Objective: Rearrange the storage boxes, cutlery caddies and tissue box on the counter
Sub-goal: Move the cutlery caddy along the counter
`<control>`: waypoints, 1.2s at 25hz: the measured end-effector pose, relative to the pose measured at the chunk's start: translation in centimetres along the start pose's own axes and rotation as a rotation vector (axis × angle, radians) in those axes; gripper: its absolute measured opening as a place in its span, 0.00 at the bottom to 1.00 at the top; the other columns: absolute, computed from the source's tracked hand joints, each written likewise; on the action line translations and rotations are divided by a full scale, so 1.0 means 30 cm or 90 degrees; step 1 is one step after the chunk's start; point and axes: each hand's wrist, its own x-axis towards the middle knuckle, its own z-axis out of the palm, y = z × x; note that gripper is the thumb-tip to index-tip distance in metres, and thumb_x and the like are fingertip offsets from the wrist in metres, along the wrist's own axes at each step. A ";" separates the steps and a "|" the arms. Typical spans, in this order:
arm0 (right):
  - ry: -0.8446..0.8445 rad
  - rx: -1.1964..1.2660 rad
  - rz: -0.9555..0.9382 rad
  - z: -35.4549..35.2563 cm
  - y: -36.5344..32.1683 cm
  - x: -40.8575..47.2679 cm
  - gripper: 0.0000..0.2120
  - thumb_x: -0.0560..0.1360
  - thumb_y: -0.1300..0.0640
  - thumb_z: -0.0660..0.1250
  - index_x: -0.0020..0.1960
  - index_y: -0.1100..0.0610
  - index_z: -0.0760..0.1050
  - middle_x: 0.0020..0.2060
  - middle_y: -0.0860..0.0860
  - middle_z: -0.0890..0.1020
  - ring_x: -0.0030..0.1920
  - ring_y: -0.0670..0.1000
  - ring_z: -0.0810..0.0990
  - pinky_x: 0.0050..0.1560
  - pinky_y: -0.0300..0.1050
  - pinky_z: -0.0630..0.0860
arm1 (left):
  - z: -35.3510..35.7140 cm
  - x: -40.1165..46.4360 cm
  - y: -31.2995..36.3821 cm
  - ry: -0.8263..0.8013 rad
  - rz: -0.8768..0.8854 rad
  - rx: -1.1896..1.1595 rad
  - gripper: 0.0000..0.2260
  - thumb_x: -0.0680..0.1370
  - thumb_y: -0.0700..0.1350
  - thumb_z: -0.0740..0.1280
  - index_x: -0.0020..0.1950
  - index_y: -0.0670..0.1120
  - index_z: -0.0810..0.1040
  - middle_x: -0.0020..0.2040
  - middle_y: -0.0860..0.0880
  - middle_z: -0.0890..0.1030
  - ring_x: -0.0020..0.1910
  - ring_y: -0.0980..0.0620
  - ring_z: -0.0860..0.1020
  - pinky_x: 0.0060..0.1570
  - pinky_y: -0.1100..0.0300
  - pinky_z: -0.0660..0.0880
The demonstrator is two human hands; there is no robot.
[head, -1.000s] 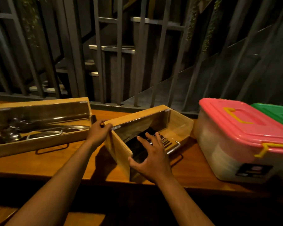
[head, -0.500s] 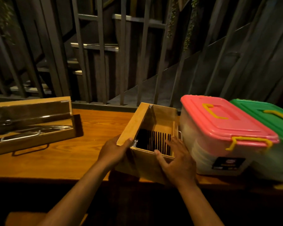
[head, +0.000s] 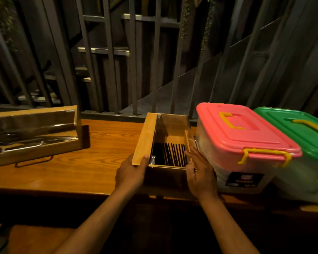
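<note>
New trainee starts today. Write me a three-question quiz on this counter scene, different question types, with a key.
1. True or false: the wooden caddy between the hands stands right next to the pink-lidded box.
2. Multiple choice: where is the left hand? A) on the green-lidded box B) gripping the caddy's near left corner C) on the second caddy
3. Fill in: the right hand lies along the caddy's ____ side, fingers extended.

Key: 1 true; 2 B; 3 right
</note>
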 end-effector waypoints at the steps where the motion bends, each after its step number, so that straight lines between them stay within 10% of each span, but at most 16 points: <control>1: 0.012 0.001 0.007 -0.008 0.007 0.003 0.25 0.73 0.50 0.51 0.63 0.54 0.77 0.69 0.51 0.74 0.71 0.50 0.70 0.69 0.52 0.69 | 0.011 -0.013 0.011 0.004 0.001 0.005 0.20 0.77 0.60 0.64 0.62 0.49 0.78 0.53 0.49 0.81 0.52 0.45 0.79 0.42 0.56 0.73; 17: -0.051 -0.154 0.037 -0.063 -0.038 -0.006 0.19 0.79 0.50 0.55 0.66 0.49 0.74 0.73 0.48 0.69 0.68 0.54 0.71 0.62 0.53 0.74 | -0.071 -0.049 0.055 -0.039 0.065 0.258 0.23 0.78 0.64 0.59 0.64 0.50 0.77 0.56 0.46 0.83 0.50 0.44 0.80 0.40 0.55 0.74; 25: -0.095 -0.170 -0.058 0.081 -0.449 -0.097 0.22 0.76 0.45 0.62 0.69 0.47 0.70 0.75 0.51 0.66 0.75 0.55 0.61 0.72 0.59 0.62 | -0.526 -0.145 -0.011 0.143 0.307 0.414 0.18 0.77 0.55 0.65 0.65 0.52 0.77 0.60 0.49 0.81 0.60 0.48 0.77 0.54 0.52 0.75; 30: -0.105 -0.090 -0.067 0.382 -0.815 -0.229 0.22 0.75 0.47 0.64 0.69 0.47 0.72 0.74 0.51 0.66 0.74 0.55 0.62 0.72 0.56 0.63 | -0.978 -0.089 -0.237 0.161 0.266 0.533 0.24 0.76 0.59 0.62 0.72 0.55 0.67 0.70 0.48 0.73 0.72 0.45 0.65 0.67 0.45 0.68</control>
